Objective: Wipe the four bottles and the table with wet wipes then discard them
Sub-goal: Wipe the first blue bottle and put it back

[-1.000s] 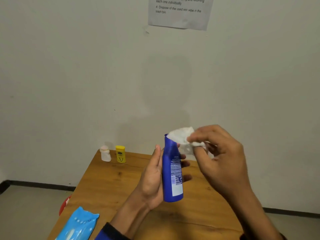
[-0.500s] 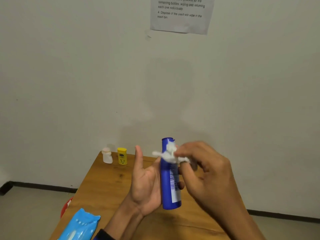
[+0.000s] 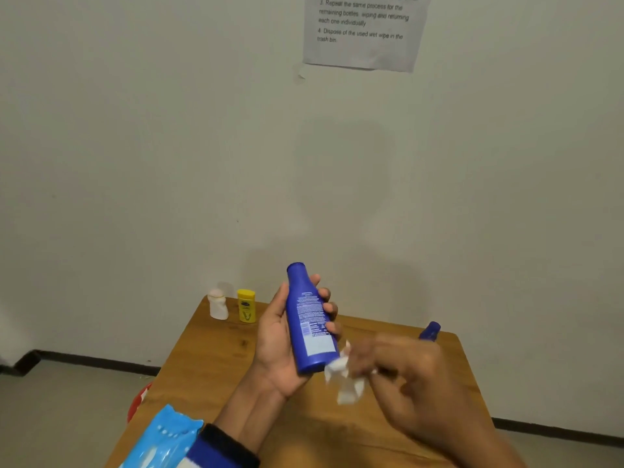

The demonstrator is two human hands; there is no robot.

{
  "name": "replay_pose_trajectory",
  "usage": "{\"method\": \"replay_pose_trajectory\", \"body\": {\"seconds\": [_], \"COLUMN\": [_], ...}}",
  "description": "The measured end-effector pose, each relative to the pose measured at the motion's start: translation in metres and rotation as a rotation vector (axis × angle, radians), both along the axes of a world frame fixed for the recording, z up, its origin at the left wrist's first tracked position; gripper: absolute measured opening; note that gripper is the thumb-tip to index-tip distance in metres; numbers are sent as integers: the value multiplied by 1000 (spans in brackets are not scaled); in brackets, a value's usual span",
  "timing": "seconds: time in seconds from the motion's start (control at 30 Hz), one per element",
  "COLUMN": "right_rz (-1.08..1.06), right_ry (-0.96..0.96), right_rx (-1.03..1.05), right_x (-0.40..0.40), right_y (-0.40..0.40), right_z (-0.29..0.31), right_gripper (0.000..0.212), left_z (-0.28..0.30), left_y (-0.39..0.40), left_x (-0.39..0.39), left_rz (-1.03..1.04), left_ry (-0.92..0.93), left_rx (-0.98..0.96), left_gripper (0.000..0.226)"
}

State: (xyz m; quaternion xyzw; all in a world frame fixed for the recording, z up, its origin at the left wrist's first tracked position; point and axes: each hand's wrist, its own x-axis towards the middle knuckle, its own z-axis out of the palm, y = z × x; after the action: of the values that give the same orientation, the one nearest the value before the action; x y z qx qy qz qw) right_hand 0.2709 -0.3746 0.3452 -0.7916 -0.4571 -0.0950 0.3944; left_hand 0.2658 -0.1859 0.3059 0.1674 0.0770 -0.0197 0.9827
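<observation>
Your left hand [image 3: 283,336] gripping glossy blue bottle [image 3: 309,319], tilted above wooden desk [image 3: 216,359]; your blurred right hand [image 3: 415,376] pinching crumpled white wipe [image 3: 344,376] touching bottle's base.

I see a plain off-white painted wall [image 3: 169,146] filling most of my view, with a printed white paper notice [image 3: 363,32] taped high on it. A dark skirting strip [image 3: 94,361] runs along its foot above a pale grey floor [image 3: 67,417]. The brown wooden worktop [image 3: 216,359] stands against the wall; soft shadows fall behind it, perhaps from overhead light.
</observation>
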Motion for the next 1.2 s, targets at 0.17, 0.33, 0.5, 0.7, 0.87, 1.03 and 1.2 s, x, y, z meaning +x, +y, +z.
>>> {"method": "replay_pose_trajectory", "body": {"seconds": [0.17, 0.33, 0.5, 0.7, 0.87, 1.03, 1.2], "right_rz": [-196, -174, -127, -198, -303, -320, -382], "right_ry": [169, 320, 280, 596, 443, 360, 242], "right_rx": [467, 350, 287, 319, 429, 445, 542], "right_x": [17, -19, -40, -5, 21, 27, 24], "right_y": [23, 59, 35, 9, 14, 13, 9], "right_z": [18, -19, -37, 7, 44, 51, 47], "right_gripper": [35, 43, 42, 31, 28, 28, 26], "left_z": [3, 5, -7, -9, 0, 3, 5], "left_y": [-7, -7, 9, 24, 11, 5, 8], "left_x": [9, 9, 1, -13, -21, -24, -22], "left_rz": [49, 20, 59, 75, 43, 145, 247], "left_ry": [71, 73, 51, -42, -226, -303, -338], "left_rx": [23, -4, 74, 496, 1166, 1346, 1389], "left_gripper": [46, 45, 47, 66, 53, 49, 54]}}
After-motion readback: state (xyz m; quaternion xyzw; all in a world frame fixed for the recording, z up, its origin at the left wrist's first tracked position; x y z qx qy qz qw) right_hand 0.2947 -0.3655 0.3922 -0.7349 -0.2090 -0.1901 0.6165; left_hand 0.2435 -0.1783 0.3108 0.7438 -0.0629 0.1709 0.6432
